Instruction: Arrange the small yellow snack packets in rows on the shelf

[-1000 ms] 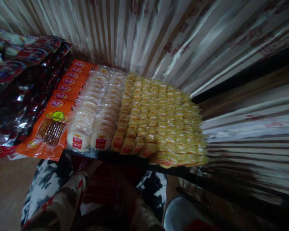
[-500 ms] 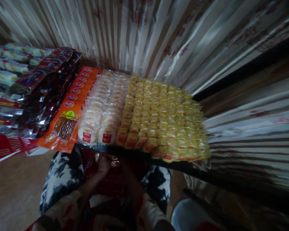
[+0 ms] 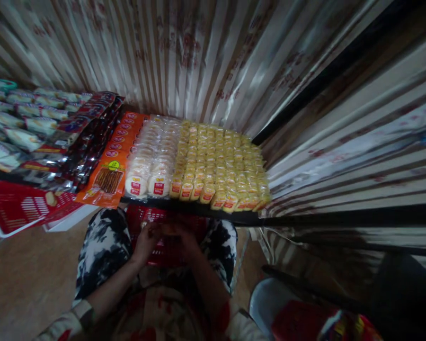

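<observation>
Both hands are low over a red plastic basket point(image 3: 163, 258) between my knees, just below the front edge of a dark shelf point(image 3: 195, 207). My left hand point(image 3: 148, 240) has its fingers curled in, with a small pale bit near the fingertips. Close beside it, my right hand point(image 3: 185, 240) is also closed, its fingers in deep shadow. What they hold is too dark and small to name. Above them on the shelf stand rows of yellow wrapped cakes point(image 3: 216, 163), white round wrapped cakes point(image 3: 159, 163) and orange snack packets point(image 3: 108, 173).
Dark red-brown snack packets point(image 3: 92, 137) and white wrapped snacks point(image 3: 28, 116) fill the shelf's left end. Below them is another red basket point(image 3: 30, 208). A pleated curtain point(image 3: 145, 52) hangs behind. At lower right stands a grey-white rounded container point(image 3: 266, 303) beside red packaging point(image 3: 298, 317).
The view has shifted, showing more of the left shelf end and the lower right. My hands have come out from under the shelf edge and are plainer to see over the basket.
</observation>
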Motion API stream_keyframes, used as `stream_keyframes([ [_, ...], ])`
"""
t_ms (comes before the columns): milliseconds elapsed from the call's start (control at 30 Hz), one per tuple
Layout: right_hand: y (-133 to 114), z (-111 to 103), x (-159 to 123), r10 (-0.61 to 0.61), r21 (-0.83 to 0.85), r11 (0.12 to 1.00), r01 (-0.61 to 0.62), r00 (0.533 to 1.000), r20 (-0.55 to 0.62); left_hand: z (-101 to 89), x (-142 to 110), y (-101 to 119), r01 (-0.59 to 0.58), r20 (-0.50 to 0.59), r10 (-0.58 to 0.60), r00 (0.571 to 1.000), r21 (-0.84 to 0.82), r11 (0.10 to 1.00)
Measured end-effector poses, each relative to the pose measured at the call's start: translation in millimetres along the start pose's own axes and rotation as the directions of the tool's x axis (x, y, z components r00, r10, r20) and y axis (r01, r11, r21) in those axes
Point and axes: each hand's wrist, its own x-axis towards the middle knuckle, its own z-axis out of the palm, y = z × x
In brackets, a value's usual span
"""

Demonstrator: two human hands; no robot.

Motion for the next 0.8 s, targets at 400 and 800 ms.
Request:
stream_keyframes([
  [400, -15, 13, -39, -0.007, 0.168, 0.986, 0.004, 1.0, 0.022, -17.3, -32, 58, -0.028, 0.044, 0.033, 0.998, -0.126, 0.992],
  [800, -49, -1, -60, -0.558, -0.558, 0.681, 0.474, 0.829, 0.024, -5.4, -26, 101, -0.358, 0.067, 0.355, 0.932, 0.032, 0.933],
])
